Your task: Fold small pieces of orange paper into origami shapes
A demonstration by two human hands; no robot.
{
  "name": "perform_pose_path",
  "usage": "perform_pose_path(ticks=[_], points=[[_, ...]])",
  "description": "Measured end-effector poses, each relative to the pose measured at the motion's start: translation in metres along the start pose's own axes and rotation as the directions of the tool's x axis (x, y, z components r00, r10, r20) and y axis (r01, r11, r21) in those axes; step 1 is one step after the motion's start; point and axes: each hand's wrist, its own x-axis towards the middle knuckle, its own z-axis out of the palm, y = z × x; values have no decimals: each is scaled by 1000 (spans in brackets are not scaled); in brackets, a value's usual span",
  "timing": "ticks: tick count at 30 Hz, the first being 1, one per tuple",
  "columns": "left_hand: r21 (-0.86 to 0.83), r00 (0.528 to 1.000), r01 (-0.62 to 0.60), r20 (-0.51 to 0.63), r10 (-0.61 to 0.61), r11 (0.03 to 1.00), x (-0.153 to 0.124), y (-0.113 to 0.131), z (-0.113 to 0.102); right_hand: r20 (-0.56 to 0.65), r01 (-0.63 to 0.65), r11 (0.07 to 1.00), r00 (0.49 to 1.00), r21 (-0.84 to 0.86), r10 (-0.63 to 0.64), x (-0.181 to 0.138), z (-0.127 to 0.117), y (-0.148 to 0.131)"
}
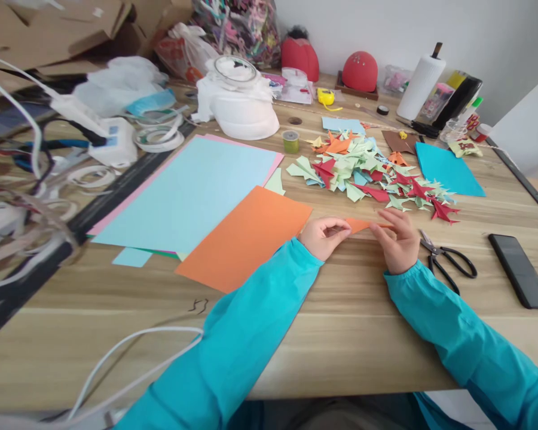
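Left hand (325, 237): curled narrow, thumb and fingertips pinched on the left end of the small folded orange paper strip (361, 224). Gripped low, likely to keep the piece flat on the wood.

Right hand (397, 239): fingers bent down and closed over the strip's right end. Looked like a steadying press on a crease, though the fold line itself was hidden under the fingers.

Strip's place: lay flat on the light wooden table (349, 322), spanned between both hands, just near of the paper pile.

Large orange paper sheet (246, 239): spread left of the hands, right corner just beside the left hand. Probably kept close as matching stock.

Pale blue paper sheet (192, 191): lay farther left, partly under the orange one.

Heap of folded green, red and orange paper shapes (372, 173): piled on the far side, near the fingertips but not touching.

Black-handled scissors (446, 260): parked just right of the right hand, blades about closed, handles turned near-right. Seemed placed for a quick grab.

Black phone (520, 270): lay flat toward the right edge, well apart from the hands.

Open room: bare wood on the near side, between the sleeves and the near edge. Crowded on the far side and to the left.
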Motion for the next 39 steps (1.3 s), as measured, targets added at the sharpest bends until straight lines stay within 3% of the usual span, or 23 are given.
perform_pose_path(ticks=[3,7,11,15,19,27,39], points=[[-99,996,71,-40,-75,993,1,2,0,-28,-80,988,996,129,85,-2,2,0],[-176,993,88,-67,-101,980,3,4,-1,196,-168,948,974,272,116,-8,5,-8],[-148,993,119,35,-115,982,0,7,0,386,-217,932,918,290,94,-12,5,-16],[-75,986,132,112,-123,988,-4,8,4,339,-213,940,934,265,116,-10,4,-15],[-35,985,142,101,-138,989,-4,6,5,322,-231,929,937,289,133,-9,6,-12],[-58,980,181,90,-175,982,-2,5,5,332,-395,861,898,319,289,-10,8,-12],[-71,976,216,27,-215,974,-4,5,10,336,-407,857,893,315,301,-9,8,-6]])
